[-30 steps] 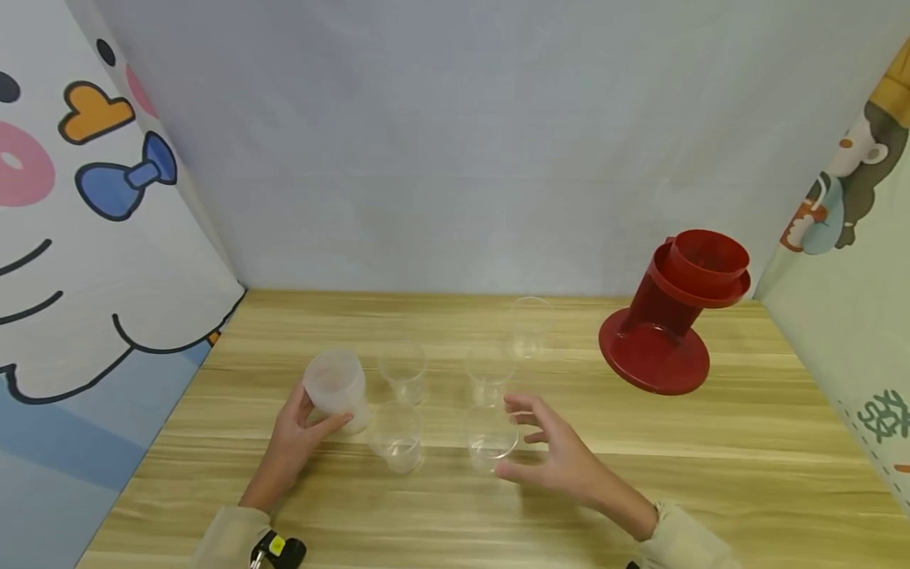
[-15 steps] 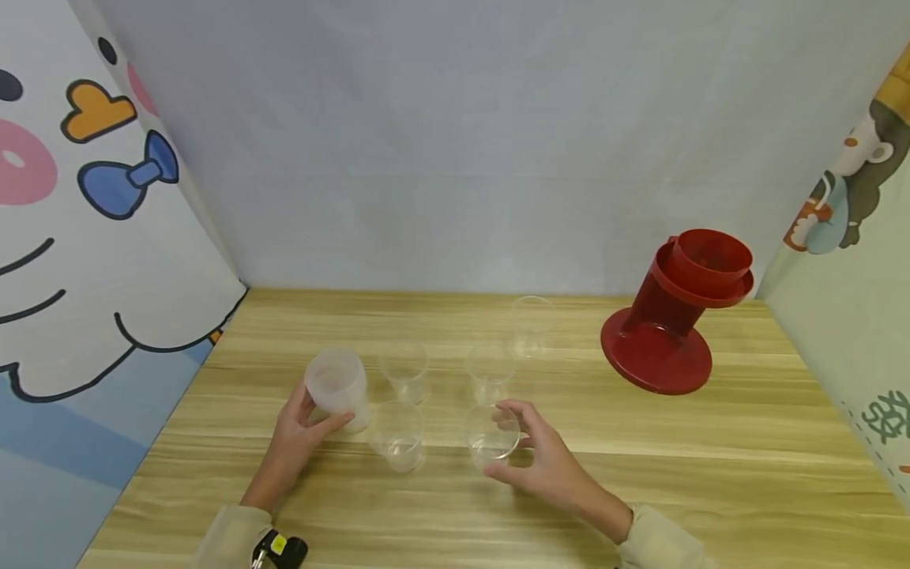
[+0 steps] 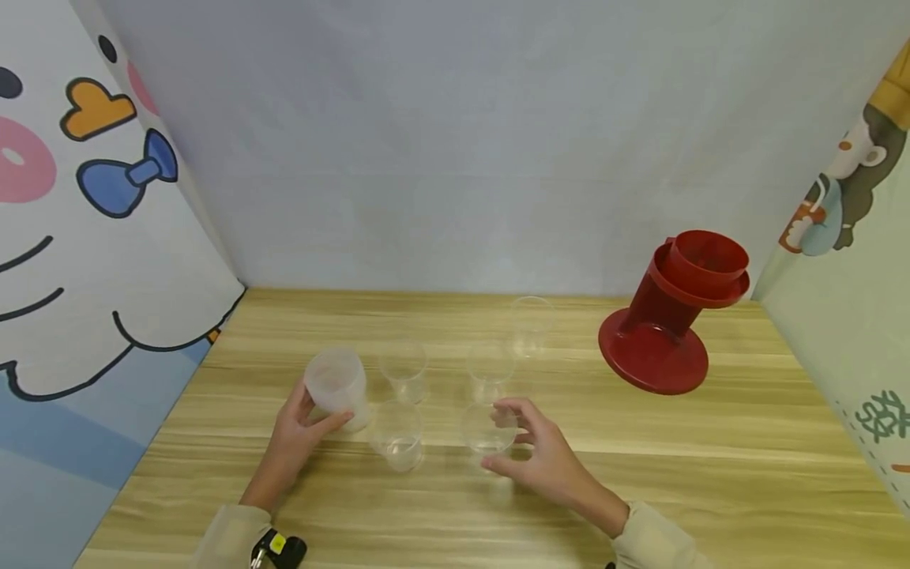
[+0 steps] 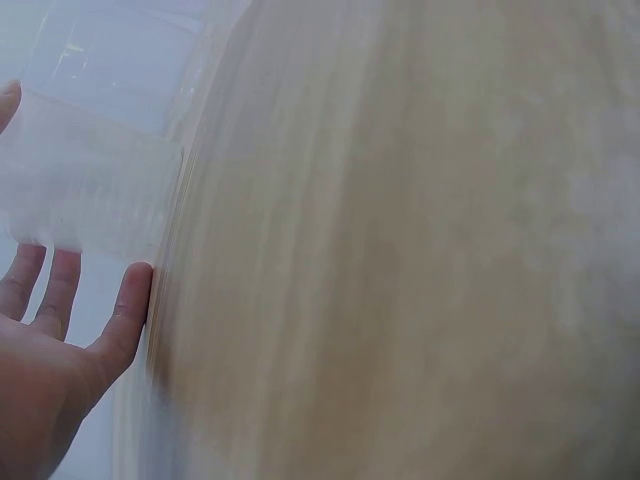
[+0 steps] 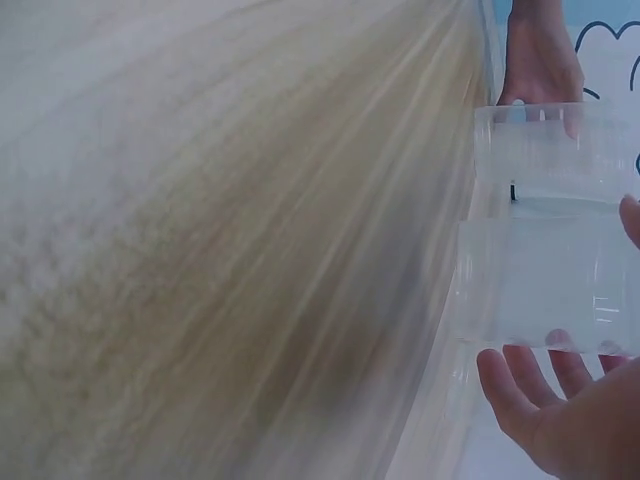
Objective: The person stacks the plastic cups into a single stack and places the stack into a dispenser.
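Observation:
In the head view my left hand (image 3: 302,435) holds a frosted-looking stack of nested plastic cups (image 3: 336,379), thumb on the near side and fingers behind. The left wrist view shows fingertips against the side of this stack (image 4: 90,180). My right hand (image 3: 543,454) grips a single clear plastic cup (image 3: 489,431) between thumb and fingers. From the right wrist, this cup (image 5: 550,285) lies between the fingertips and the thumb. Another clear cup (image 3: 401,442) stands upright between the two hands.
Behind stand more clear cups: one at left (image 3: 404,371), one at right (image 3: 490,367), and one farther back (image 3: 532,324). A red stand with a round base (image 3: 654,359) and ringed top is at the back right of the wooden table (image 3: 746,442). Printed curtains enclose the sides.
My right hand has come in from the right, and its thumb and fingers have closed on the clear cup, which has shifted slightly. My left hand keeps its hold on the stack.

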`<state>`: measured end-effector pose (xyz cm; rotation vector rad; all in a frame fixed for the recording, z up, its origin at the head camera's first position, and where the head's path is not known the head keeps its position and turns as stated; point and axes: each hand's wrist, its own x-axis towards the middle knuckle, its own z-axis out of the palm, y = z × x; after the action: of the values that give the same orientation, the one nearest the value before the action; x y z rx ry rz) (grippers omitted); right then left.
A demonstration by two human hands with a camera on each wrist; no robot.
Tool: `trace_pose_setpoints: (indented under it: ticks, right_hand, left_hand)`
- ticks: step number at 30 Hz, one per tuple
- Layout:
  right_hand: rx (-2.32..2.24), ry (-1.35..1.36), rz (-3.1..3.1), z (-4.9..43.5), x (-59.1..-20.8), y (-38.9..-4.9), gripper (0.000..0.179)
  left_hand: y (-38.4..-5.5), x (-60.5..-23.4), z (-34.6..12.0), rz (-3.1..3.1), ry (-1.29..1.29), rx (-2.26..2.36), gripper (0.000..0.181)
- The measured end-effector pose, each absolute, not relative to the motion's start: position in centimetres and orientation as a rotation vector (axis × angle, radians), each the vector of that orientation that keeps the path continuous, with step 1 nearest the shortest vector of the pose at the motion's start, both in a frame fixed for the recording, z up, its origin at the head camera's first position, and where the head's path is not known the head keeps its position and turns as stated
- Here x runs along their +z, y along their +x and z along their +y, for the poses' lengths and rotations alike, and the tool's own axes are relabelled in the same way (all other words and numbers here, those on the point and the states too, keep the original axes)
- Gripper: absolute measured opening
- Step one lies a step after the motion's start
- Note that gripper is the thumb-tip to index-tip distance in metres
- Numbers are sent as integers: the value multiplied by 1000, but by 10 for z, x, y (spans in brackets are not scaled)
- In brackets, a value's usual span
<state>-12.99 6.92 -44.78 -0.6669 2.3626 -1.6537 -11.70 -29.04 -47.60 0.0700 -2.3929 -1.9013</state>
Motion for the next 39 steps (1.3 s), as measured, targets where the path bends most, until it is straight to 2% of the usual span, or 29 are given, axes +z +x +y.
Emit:
trace_pose_setpoints:
  ticks: [39]
  right_hand:
    - [-1767,-741,2291,63,-428,-127,61]
  left_hand:
    - [-119,-478,-294,-2399,36,-1889,84]
